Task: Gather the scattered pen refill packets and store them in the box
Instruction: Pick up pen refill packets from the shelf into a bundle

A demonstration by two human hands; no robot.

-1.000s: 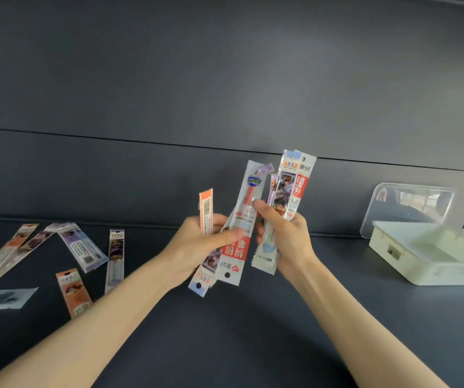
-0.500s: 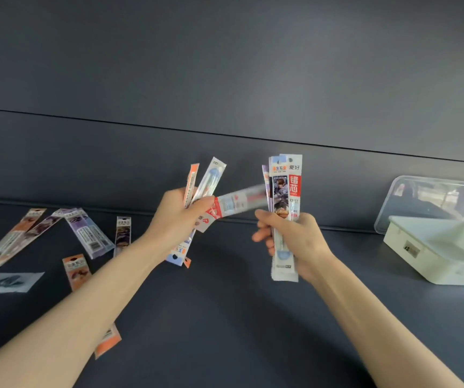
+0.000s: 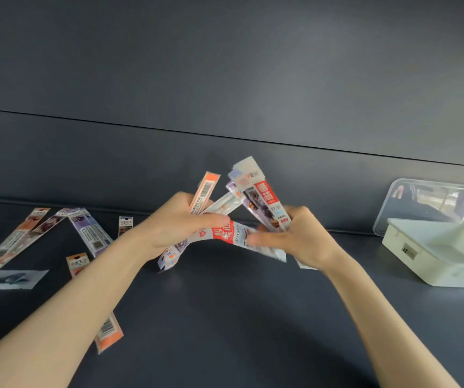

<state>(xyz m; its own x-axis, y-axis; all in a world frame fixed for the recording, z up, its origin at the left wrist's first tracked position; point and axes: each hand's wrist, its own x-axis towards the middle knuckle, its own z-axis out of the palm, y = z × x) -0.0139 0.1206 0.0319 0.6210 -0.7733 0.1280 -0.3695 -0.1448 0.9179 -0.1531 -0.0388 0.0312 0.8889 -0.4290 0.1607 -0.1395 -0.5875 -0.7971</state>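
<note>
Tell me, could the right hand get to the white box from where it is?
Probably yes. The box sits open on that side, with nothing showing between it and the right hand. The hand grips packets, though, and a red-labelled one spans to the left hand.

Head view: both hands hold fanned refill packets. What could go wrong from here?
1. The bent red-and-white plastic refill packet, pinched by the left hand, reaches the right hand, which grips a red-labelled packet bundle; it may slip in the handover.
2. The orange barcoded packet lies partly under the left forearm and could be dragged or missed.
</note>
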